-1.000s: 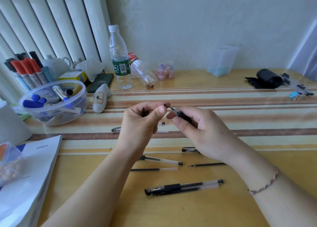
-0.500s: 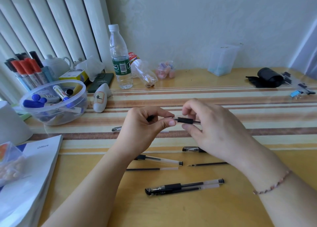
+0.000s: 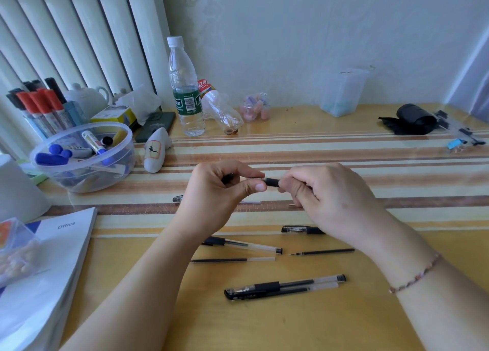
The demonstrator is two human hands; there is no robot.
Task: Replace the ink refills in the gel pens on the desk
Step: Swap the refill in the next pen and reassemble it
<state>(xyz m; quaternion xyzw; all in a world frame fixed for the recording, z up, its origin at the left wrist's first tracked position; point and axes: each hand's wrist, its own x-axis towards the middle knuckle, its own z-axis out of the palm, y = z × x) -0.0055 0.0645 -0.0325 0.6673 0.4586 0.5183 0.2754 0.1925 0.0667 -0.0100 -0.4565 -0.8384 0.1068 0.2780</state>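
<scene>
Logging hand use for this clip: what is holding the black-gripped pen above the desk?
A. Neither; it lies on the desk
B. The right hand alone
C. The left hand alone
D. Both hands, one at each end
D: the left hand pinches one end of the pen and the right hand grips the other, with the black grip showing between them, above the desk.

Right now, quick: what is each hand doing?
Left hand: fingers pinch the pen at its tip end.
Right hand: grips the same pen's barrel.
</scene>
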